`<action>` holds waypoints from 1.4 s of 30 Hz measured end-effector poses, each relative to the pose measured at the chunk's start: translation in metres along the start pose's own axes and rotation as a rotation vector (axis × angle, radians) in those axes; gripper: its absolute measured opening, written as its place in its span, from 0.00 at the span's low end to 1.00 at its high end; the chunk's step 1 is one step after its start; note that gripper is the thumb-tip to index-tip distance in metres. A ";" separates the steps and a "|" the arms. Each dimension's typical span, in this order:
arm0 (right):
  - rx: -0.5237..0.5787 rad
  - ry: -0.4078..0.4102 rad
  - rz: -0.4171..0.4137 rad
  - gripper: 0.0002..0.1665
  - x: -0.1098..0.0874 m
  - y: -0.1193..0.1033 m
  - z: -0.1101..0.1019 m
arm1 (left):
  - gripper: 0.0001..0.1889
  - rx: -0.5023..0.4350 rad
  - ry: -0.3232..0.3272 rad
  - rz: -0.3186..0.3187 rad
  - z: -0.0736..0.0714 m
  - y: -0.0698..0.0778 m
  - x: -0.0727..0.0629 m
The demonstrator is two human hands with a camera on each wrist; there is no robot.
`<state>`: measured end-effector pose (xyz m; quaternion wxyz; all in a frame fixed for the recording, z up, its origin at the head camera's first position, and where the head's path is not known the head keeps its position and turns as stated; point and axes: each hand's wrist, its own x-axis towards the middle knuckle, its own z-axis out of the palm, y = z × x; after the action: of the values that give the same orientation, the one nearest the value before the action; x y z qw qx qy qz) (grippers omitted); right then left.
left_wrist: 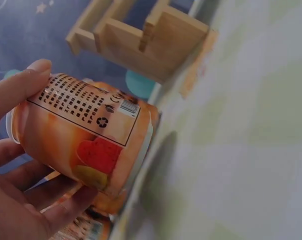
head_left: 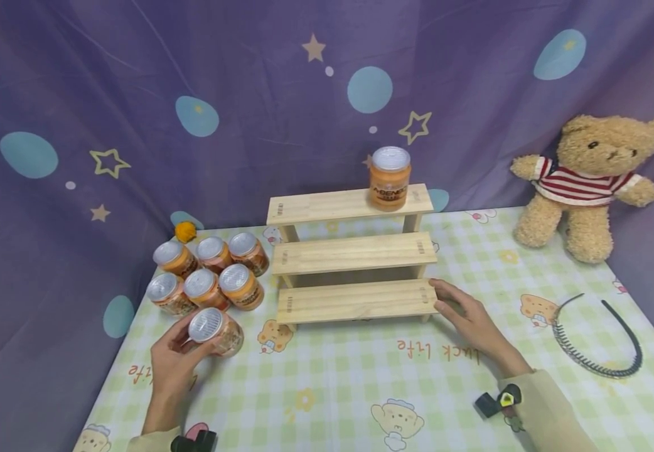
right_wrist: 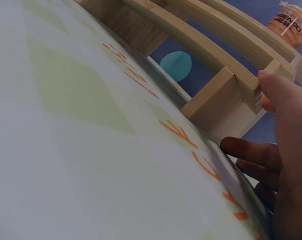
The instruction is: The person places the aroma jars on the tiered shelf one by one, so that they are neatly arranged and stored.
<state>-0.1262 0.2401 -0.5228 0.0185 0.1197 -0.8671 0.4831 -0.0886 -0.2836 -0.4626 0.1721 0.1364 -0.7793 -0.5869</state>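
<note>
My left hand (head_left: 177, 358) holds an orange-labelled can (head_left: 225, 336) with a silvery ribbed lid, thumb on one side and fingers round the other. In the left wrist view the can (left_wrist: 91, 130) leans, its lower edge close to the cloth, with a barcode and a red picture facing the camera. At the right end of a three-tier wooden step shelf (head_left: 355, 301) is my right hand (head_left: 474, 320). The thumb (right_wrist: 278, 87) touches the corner of the lowest tier, and the other fingers are extended beside the end. A similar can (head_left: 390, 182) stands on the top tier, toward its right end.
Several matching cans (head_left: 205, 285) stand in two rows left of the shelf, a small orange-yellow ball-like thing (head_left: 186, 231) behind them. A teddy bear (head_left: 581, 188) sits at the back right. A black toothed headband (head_left: 598, 371) lies on the checked tablecloth (head_left: 327, 389). A purple curtain (head_left: 259, 56) hangs behind.
</note>
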 end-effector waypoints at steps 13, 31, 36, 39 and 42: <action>-0.011 -0.001 -0.005 0.29 -0.002 -0.001 0.000 | 0.34 -0.061 0.004 0.001 0.012 0.056 -0.004; 0.000 0.004 -0.014 0.28 0.000 0.001 0.000 | 0.33 -0.108 -0.134 0.159 0.047 0.124 0.006; -0.002 0.007 -0.018 0.28 0.000 0.002 0.000 | 0.31 -0.091 -0.159 0.208 0.063 0.142 0.012; -0.003 0.008 -0.018 0.28 0.000 0.001 0.000 | 0.30 -0.069 -0.199 0.237 0.073 0.152 0.016; -0.005 0.006 -0.017 0.28 0.000 0.001 0.000 | 0.28 -0.041 -0.232 0.250 0.083 0.162 0.021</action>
<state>-0.1261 0.2409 -0.5235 0.0255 0.1256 -0.8673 0.4810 -0.1451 -0.1757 -0.3254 0.1557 -0.0338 -0.7926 -0.5886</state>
